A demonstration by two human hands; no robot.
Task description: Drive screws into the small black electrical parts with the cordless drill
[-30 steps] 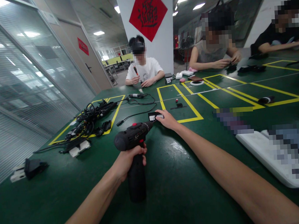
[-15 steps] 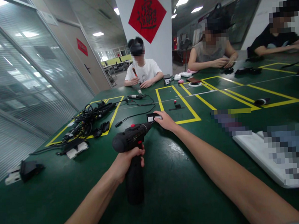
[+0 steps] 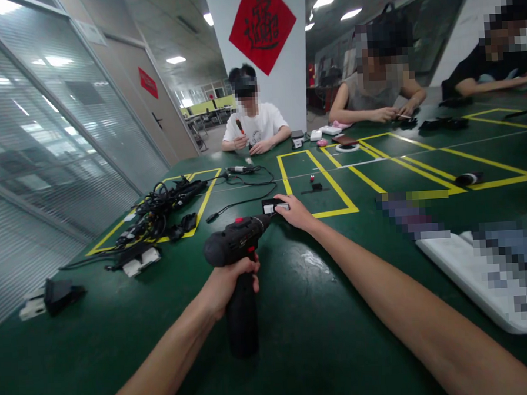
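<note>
My left hand is wrapped round the grip of a black cordless power screwdriver with red buttons, held upright above the green table. Its bit points away from me at a small black block with a white label. My right hand is stretched forward and pinches that block down on the table, fingers closed on its right end. The tool's tip meets the block's near side.
A tangle of black cables and adapters lies at the left inside yellow tape lines. Two loose black-and-white plugs sit nearer left. A white keyboard-like slab lies at right. Three people sit working at the far side.
Hands, tool and block keep the same pose; only the camera view has shifted slightly.
</note>
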